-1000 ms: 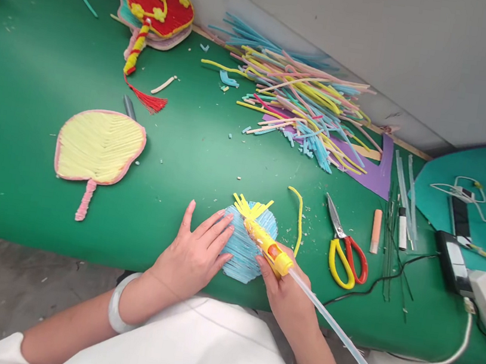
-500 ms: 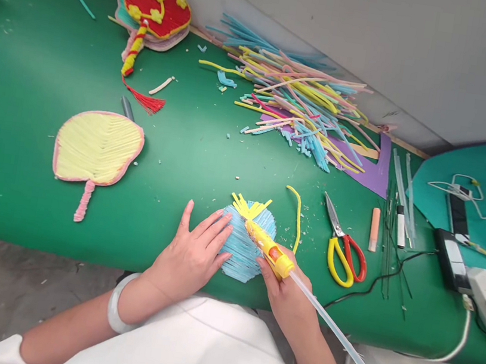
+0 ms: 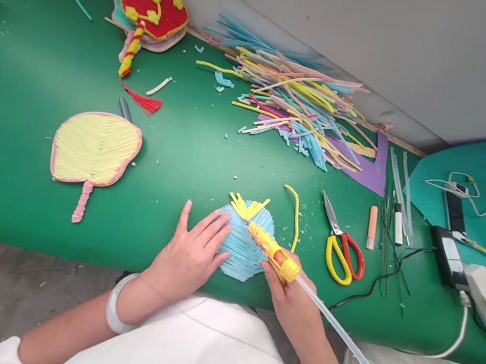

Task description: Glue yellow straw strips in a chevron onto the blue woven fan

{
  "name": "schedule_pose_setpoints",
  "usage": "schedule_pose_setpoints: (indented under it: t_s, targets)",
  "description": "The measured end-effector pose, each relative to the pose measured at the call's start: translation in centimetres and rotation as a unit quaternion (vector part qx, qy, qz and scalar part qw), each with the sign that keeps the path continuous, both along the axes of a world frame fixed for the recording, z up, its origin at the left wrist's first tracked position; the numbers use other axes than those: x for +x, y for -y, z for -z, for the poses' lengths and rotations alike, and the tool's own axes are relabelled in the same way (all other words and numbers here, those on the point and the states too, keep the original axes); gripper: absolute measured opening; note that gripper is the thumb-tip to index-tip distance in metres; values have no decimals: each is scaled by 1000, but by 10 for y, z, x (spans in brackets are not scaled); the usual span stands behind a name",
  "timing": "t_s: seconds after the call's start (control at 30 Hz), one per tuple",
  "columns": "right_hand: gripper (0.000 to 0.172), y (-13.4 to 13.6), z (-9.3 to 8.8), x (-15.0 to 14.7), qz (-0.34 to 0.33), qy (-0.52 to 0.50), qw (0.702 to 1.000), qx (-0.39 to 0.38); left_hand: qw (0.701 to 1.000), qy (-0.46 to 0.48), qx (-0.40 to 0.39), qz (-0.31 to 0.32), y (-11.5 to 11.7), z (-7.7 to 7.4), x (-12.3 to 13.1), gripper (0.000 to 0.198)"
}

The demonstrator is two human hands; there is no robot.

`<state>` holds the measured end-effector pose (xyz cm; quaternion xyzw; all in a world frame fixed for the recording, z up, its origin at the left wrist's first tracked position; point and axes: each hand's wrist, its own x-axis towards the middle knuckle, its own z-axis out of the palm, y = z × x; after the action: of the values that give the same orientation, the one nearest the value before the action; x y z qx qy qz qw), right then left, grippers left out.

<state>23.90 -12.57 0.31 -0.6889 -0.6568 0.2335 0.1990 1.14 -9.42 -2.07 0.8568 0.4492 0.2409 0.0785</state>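
A round piece covered in light-blue pipe cleaners (image 3: 239,254) lies on the table near its front edge. Short yellow pipe-cleaner strips (image 3: 247,208) fan out over its top edge. My left hand (image 3: 192,250) rests flat with fingers spread, its fingertips on the blue piece's left side. In my right hand (image 3: 297,295) is a yellow hot glue gun (image 3: 272,249), a long clear glue stick (image 3: 347,341) poking out of its back. The gun's nozzle points at the base of the yellow strips; whether it touches them I cannot tell.
Right of the hands lie a yellow pipe cleaner (image 3: 296,213) and scissors (image 3: 340,244). A heap of pipe cleaners (image 3: 292,92) covers a purple sheet (image 3: 378,165). A pale-yellow fan (image 3: 96,149) and a red fan (image 3: 154,4) lie left. A power strip (image 3: 452,256) with cords is far right.
The glue gun and my right hand have shifted slightly right and back toward me, away from the yellow strips. My left hand stays on the blue piece.
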Motion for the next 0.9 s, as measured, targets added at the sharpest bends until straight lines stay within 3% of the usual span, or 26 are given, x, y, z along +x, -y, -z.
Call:
schedule_pose_setpoints:
  t_s: [0.27, 0.6, 0.9]
  targets:
    - [46, 2, -16, 2, 35, -24, 999, -14, 1000, 4, 2, 0, 0, 0, 1, 34]
    - [40, -2, 2, 2, -9, -42, 999, -33, 1000, -1, -5, 0, 1, 0, 0, 35]
    - [38, -5, 0, -1, -24, -27, 999, -16, 1000, -9, -8, 4, 1, 1, -1, 36]
